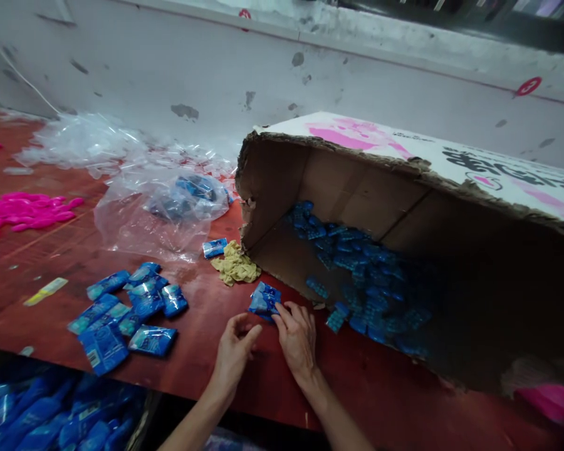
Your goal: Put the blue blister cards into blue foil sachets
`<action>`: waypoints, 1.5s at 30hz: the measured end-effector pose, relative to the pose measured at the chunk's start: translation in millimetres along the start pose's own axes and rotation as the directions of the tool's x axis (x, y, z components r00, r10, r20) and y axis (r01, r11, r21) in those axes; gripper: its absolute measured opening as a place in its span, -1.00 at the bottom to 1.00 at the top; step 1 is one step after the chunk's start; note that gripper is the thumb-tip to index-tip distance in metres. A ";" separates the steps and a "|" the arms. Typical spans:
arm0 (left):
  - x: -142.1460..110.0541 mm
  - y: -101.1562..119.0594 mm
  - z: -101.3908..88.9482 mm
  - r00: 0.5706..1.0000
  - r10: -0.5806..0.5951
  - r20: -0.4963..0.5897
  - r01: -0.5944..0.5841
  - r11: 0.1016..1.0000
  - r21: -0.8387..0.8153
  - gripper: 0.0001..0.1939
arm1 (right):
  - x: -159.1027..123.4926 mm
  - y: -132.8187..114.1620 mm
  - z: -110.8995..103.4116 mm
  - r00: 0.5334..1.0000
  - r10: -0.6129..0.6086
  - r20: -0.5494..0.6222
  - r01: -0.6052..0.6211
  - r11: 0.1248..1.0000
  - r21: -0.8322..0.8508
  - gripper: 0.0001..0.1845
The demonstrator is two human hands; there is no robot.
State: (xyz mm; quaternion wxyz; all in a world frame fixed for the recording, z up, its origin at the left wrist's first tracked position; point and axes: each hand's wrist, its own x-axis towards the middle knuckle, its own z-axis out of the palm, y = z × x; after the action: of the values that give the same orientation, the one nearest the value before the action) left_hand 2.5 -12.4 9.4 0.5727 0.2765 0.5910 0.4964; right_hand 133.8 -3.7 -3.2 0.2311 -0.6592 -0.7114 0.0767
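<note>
A small stack of shiny blue packets (264, 298) lies on the red tabletop in front of me. My right hand (299, 338) has its thumb and fingertips closed on the right edge of the stack. Just to the left, my left hand (236, 352) hovers with fingers bent and the thumb apart, and nothing shows in it. A crumpled yellow cloth (236, 264) sits beyond the stack, touching a single blue packet (215, 248). Further left is a loose pile of blue packets (145, 299).
A large cardboard box (357, 169) lies on its side at the right, with many small blue blister-like pieces (371, 275) inside. Clear plastic bags (155, 207), pink pieces (23, 212) and a yellow cutter (46, 291) lie left. Below the edge is a container of blue packets (51, 413).
</note>
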 end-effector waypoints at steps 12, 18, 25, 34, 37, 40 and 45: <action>14.0 -3.4 3.9 0.983 -0.128 0.133 0.126 0.992 0.024 -0.66 | 6.2 -4.4 -2.2 0.987 0.124 0.097 -0.157 0.835 0.528 -0.81; 13.6 -9.5 -6.7 0.960 -0.224 0.166 0.230 0.973 -0.016 -0.60 | 14.1 -7.0 4.5 0.972 0.230 0.058 -0.231 0.869 0.438 -0.77; 4.6 -2.5 -20.9 0.954 -0.216 0.208 0.251 0.955 -0.160 -0.64 | 12.6 -8.8 -8.6 0.968 0.244 -0.059 -0.216 0.929 0.300 -0.65; 9.3 -10.9 -1.8 0.974 -0.114 0.194 0.147 0.975 -0.165 -0.67 | -6.9 -20.8 -0.6 0.933 0.244 0.264 -0.359 0.639 0.680 -0.67; 10.9 -13.4 3.0 0.971 -0.142 0.192 0.175 0.970 -0.167 -0.63 | -5.2 -17.4 4.6 0.934 0.275 0.228 -0.358 0.706 0.611 -0.65; 10.7 -11.3 1.3 0.944 -0.182 0.275 0.230 0.961 -0.153 -0.63 | -1.4 -15.3 3.1 0.933 0.303 0.194 -0.360 0.786 0.503 -0.62; 7.5 -7.0 -17.5 0.922 -0.233 0.308 0.273 0.958 -0.093 -0.63 | 5.9 -17.0 -0.7 0.927 0.345 0.149 -0.375 0.880 0.291 -0.66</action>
State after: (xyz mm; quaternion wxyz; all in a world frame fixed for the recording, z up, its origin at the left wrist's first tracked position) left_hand -13.9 -12.9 -2.5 0.7306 0.2293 0.4955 0.4100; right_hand 118.5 -0.1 5.9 0.2815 -0.7304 -0.5651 0.2609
